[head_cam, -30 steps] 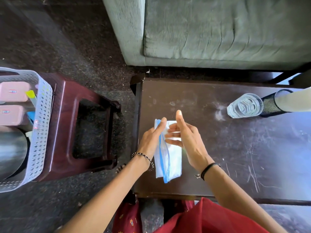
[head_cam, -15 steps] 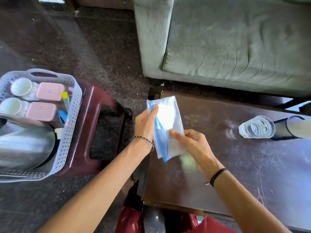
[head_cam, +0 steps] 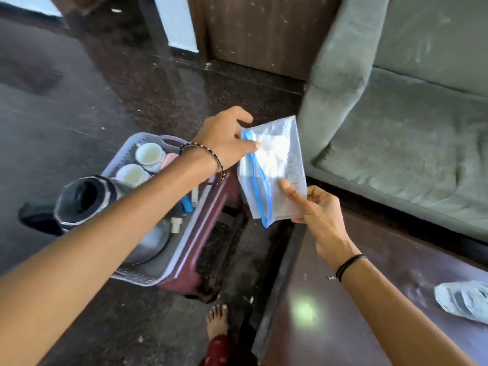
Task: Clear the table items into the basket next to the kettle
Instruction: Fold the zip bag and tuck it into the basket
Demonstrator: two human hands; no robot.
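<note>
Our dark, scratched table (head_cam: pixel 343 326) stands before a grey-green sofa (head_cam: pixel 409 141). Our left hand (head_cam: pixel 227 138) pinches the zip bag (head_cam: pixel 274 165) at its top and our right hand (head_cam: pixel 317 207) grips its lower edge (held in the air) off the table's far left corner, near the basket (head_cam: pixel 169 260). A second ago it lay on the table.

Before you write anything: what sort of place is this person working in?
Probably a home living room: a grey-green sofa, a low dark table beside it, and a basket of cups by a kettle.
</note>
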